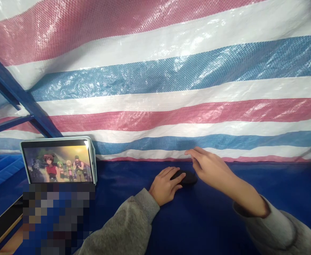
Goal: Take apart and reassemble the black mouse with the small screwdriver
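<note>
On the dark blue surface (187, 226) lies a small black rounded object (189, 177), which may be a computer mouse. My left hand (166, 186) rests on its left end, fingers spread over it. Just right of the black object, my right hand (208, 166) is raised near the striped sheet, its fingers bent and pointing left. Whether anything is between those fingers is hidden.
A tablet (59, 163) in a pale case stands at the left, showing a cartoon. Behind rises a red, white and blue striped sheet (171, 117). A blue metal frame (25, 95) crosses the left side. Below the tablet an area is pixelated.
</note>
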Tool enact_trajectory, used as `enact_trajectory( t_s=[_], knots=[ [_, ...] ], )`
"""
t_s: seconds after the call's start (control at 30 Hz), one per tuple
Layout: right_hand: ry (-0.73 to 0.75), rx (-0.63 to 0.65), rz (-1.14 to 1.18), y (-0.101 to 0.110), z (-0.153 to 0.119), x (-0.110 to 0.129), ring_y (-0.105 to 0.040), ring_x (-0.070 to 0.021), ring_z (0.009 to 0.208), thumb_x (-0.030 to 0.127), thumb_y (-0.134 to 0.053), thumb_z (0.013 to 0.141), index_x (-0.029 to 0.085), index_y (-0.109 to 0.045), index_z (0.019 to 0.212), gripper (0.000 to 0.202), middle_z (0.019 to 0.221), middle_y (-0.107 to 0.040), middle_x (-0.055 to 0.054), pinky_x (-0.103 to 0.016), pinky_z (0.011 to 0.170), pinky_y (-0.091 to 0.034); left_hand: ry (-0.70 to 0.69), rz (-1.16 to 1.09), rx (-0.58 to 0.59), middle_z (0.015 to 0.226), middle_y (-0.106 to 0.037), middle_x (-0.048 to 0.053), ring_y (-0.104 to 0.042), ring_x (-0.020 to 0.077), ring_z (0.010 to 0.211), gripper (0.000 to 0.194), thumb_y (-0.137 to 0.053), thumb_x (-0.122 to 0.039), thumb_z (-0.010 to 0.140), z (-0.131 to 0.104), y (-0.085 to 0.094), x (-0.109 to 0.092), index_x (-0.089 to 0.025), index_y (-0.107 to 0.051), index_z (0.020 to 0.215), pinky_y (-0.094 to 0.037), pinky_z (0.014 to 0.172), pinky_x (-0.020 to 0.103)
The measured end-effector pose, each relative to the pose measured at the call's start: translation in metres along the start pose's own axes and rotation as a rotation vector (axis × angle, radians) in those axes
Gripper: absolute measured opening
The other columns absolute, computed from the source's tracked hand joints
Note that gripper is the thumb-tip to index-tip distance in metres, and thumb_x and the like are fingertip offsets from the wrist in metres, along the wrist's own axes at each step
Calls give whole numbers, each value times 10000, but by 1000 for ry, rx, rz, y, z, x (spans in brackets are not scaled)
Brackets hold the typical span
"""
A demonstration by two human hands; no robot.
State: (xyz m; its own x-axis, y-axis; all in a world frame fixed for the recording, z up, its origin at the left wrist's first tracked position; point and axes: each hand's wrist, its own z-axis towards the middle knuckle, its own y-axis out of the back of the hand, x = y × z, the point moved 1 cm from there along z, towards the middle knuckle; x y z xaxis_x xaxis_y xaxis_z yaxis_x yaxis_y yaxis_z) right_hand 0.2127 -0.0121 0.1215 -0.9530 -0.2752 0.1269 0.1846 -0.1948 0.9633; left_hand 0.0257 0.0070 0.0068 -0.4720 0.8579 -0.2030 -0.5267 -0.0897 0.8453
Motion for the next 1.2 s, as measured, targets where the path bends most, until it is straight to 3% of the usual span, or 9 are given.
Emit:
enact_trajectory(
  t_s=[0.27,0.5,0.73,1.2],
  knots=[
    [-14,-13,61,-2,1,-2,-628,-195,819,153,-400,890,196,-591,1155,329,1002,-654,-69,-273,634,-387,11,-21,15,1356,-517,96,-486,251,1258,403,-512,-311,946,-1,-2,1,-236,-506,1342,-409,1077,460],
    [-31,-25,79,0,1,-3,-606,-172,691,129,-395,866,193,-597,1118,329,942,-656,-51,-283,616,-388,8,-10,3,1348,-526,94,-487,253,1258,394,-503,-318,951,0,0,1,-244,-506,1338,-433,1054,467],
    [-37,-86,132,3,1,-9,-615,-179,698,167,-400,866,198,-601,1125,329,927,-667,-57,-294,664,-429,10,-17,11,1357,-518,92,-492,250,1252,397,-502,-328,953,-2,-1,3,-246,-504,1342,-424,1062,466],
    [15,-9,79,-4,3,-11,-625,-194,787,104,-395,846,185,-630,1107,361,916,-659,-70,-279,669,-414,16,-18,11,1353,-522,97,-487,248,1255,400,-526,-302,939,-1,0,2,-232,-517,1333,-420,1070,444]
  ],
)
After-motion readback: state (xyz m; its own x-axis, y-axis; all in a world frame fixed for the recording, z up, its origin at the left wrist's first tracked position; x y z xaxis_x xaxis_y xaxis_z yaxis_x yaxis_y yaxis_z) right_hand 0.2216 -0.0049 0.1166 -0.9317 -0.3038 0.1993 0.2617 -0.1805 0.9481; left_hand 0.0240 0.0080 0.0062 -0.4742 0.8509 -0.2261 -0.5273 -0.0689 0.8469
